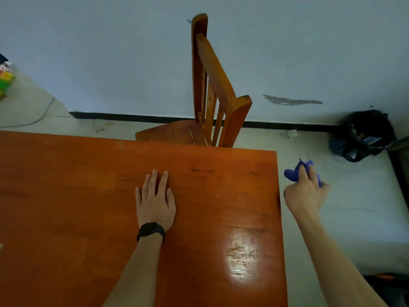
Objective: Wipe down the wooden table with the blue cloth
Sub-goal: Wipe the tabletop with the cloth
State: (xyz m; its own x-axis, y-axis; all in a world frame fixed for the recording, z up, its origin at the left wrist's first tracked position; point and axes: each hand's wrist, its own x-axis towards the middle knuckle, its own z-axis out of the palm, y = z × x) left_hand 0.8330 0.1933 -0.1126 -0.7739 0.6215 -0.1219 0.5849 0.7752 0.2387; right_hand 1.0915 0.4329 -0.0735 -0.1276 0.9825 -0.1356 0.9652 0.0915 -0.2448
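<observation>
Tabletop [77, 218] bearing the left grip [155, 201], lying flat and released, right grip [306, 194] clenching the blue cloth [291, 173] just beyond the tabletop's right edge, wooden chair [218, 96] standing past its far edge.

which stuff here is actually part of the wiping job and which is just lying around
Part of the job:
- blue cloth, gripped by the right hand just past the table's right edge
- wooden table
- left hand, flat on the tabletop

Just lying about:
- wooden chair behind the table
- black bag on the floor by the wall
- cable on the floor, far left
</observation>
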